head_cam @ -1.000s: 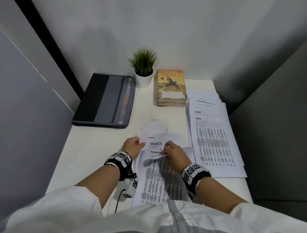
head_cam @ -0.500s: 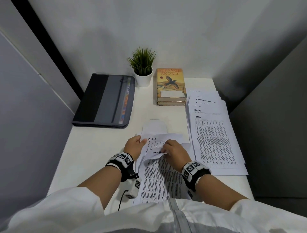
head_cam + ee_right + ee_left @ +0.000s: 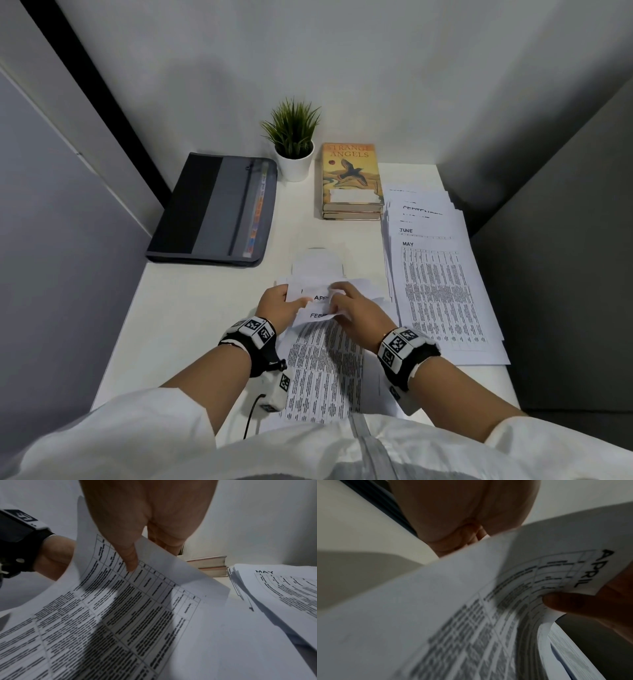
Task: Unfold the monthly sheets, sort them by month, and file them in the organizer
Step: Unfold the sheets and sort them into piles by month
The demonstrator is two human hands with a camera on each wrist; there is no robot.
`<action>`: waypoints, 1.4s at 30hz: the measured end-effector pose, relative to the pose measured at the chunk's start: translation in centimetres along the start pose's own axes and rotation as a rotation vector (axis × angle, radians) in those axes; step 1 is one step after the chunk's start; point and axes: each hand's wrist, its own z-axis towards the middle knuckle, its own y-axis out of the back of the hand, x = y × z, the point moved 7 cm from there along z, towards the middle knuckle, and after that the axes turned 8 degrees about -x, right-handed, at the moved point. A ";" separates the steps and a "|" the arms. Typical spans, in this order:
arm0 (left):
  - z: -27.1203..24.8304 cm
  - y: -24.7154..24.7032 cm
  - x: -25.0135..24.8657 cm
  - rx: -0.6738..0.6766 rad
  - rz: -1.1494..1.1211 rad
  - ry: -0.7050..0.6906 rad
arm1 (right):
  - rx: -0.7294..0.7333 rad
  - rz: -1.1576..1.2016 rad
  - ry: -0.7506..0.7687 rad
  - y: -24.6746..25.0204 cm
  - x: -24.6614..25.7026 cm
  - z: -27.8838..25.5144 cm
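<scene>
- Hands were busy at the near pile (image 3: 322, 370) on the white desk (image 3: 191, 325), right in front of us.
- We pinched the left edge of the April sheet (image 3: 317, 297) with our left hand (image 3: 274, 305); in the left wrist view that sheet (image 3: 539, 582) curved up and a thumb pressed on it.
- We held the top of a sheet with our right hand (image 3: 356, 313), thumb on the print and fingers behind, as the right wrist view showed (image 3: 137, 524).
- We could read part of "FEB" on the sheet (image 3: 317, 316) just under the April one.
- We saw the sorted stack (image 3: 442, 294) lying to the right, fanned out, with May on top and June showing above it.
- We saw the gray organizer (image 3: 219, 209) lying flat and zipped at the far left, well apart from our hands.
- We saw a small plant (image 3: 293, 144) in a white pot next to two stacked books (image 3: 351, 178) at the back.
</scene>
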 end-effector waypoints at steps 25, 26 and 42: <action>-0.8 0.1 -0.4 0.084 0.037 -0.139 | 0.031 0.096 -0.085 2.1 -0.3 2.6; -0.8 0.1 -0.3 0.090 0.039 -0.139 | 0.047 0.082 -0.072 2.1 0.0 2.6; 2.7 2.3 2.4 -0.077 0.044 0.209 | -0.121 0.157 -0.114 2.4 0.3 -1.5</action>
